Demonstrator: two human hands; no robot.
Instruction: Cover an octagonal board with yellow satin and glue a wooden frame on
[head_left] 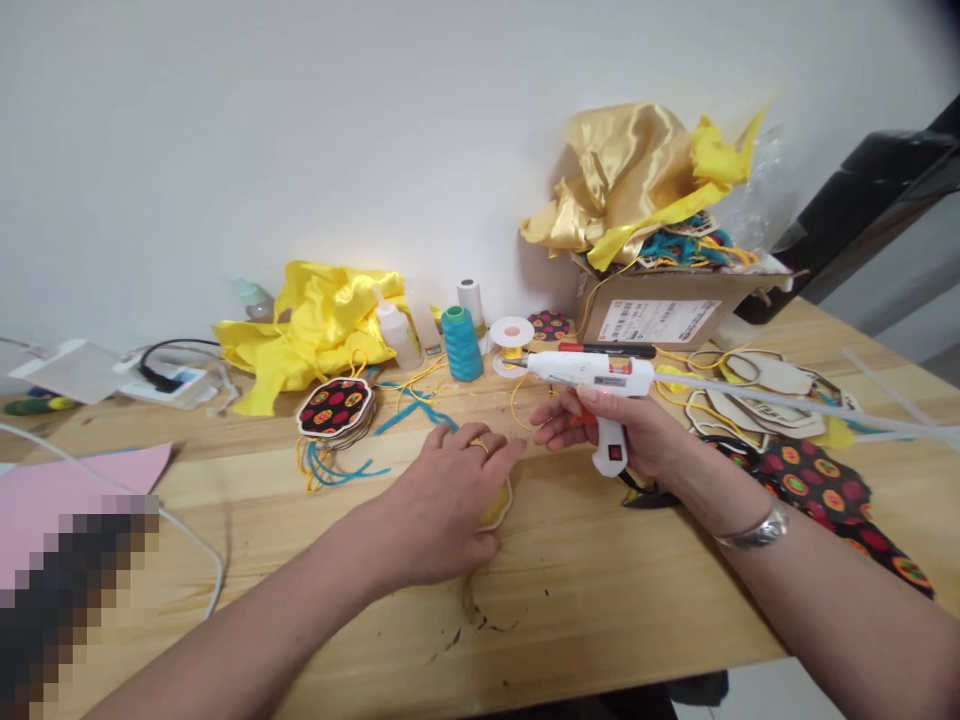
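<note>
My right hand (592, 420) is closed around a white hot glue gun (592, 372), its nozzle pointing left and a long clear glue stick (720, 385) coming out of its back. Under my left hand (450, 500) is a yellow piece with a pale edge (499, 505), mostly hidden by the palm and fingers. The left fingers curve down over it, holding it against the tabletop. The nozzle is above and to the right of the left hand, apart from the yellow piece. A stack of scalloped pieces with dark patterned fabric (336, 407) lies left of my hands.
Behind stand a blue thread cone (461, 345), a white spool (511, 335) and a squeeze bottle (397, 335). Yellow cloth (307, 330) is piled at left; a cardboard box (652, 310) of fabric stands back right. Patterned fabric (817, 480) lies right, a power strip (169, 383) left.
</note>
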